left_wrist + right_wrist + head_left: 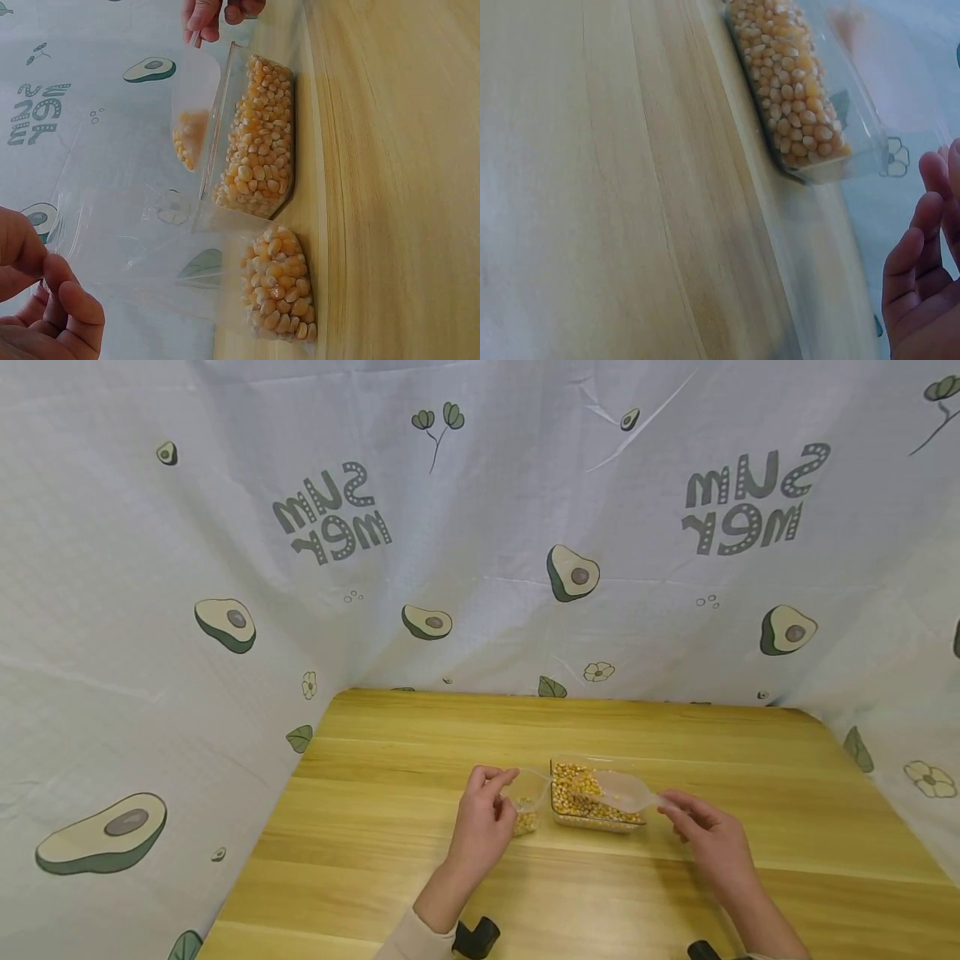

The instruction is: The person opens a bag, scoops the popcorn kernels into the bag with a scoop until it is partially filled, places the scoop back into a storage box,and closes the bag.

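Observation:
Corn kernels [259,142] fill much of a clear rectangular container [600,825] on the table. To its left stands a clear plastic bag [127,232] with kernels [277,289] in its bottom. My left hand [483,814] pinches the bag's upper edge and holds its mouth up. My right hand [708,839] grips the handle of a translucent white scoop [626,792] from the right. The scoop is above the container, with yellow kernels [182,142] at its tip, which points left toward the bag. In the right wrist view, my right hand [926,277] shows only partly.
The wooden table [360,860] extends around the container and bag. A white curtain [480,527] printed with avocados hangs behind the table and along its sides. Black straps or mounts [477,938] sit at the wrists.

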`<action>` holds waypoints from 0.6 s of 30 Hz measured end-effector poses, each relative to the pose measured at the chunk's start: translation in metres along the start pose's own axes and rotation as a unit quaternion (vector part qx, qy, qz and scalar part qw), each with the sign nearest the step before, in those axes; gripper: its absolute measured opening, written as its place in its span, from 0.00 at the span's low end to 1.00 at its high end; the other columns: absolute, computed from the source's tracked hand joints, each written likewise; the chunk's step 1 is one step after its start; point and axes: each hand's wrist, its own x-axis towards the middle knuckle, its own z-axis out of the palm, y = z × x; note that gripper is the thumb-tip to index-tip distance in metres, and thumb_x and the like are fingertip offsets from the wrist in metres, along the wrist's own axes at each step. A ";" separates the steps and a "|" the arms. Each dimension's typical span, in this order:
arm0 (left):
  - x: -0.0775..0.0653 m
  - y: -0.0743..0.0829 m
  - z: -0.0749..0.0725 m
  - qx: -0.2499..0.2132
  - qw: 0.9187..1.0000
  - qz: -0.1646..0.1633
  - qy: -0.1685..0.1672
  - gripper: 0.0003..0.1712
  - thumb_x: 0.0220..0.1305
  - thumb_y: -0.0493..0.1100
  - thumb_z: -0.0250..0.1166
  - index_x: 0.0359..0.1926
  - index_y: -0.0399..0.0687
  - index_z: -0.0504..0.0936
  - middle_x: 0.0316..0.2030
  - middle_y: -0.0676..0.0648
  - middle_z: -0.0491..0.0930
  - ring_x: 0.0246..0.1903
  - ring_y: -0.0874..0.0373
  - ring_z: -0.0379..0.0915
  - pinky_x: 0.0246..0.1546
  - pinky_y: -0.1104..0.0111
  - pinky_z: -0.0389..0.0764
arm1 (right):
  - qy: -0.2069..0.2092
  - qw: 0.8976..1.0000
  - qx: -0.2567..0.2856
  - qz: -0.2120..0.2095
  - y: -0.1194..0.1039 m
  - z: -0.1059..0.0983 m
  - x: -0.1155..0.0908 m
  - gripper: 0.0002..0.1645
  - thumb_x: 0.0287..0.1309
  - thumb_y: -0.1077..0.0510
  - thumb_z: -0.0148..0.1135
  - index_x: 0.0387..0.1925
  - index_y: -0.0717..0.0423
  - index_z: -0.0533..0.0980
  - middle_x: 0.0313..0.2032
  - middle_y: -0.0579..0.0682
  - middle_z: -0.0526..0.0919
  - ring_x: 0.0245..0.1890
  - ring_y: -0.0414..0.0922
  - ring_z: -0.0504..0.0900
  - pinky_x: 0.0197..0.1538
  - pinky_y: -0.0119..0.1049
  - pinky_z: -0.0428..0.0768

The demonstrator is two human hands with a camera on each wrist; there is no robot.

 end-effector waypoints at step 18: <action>-0.002 0.000 -0.002 -0.003 1.000 0.002 0.003 0.25 0.60 0.24 0.55 0.58 0.36 0.81 0.46 0.43 0.72 0.21 0.71 0.55 0.23 0.79 0.64 | -0.009 0.999 0.023 -0.042 -0.024 -0.004 -0.009 0.25 0.68 0.46 0.59 0.57 0.58 0.80 0.31 0.36 0.81 0.31 0.43 0.75 0.34 0.34 0.77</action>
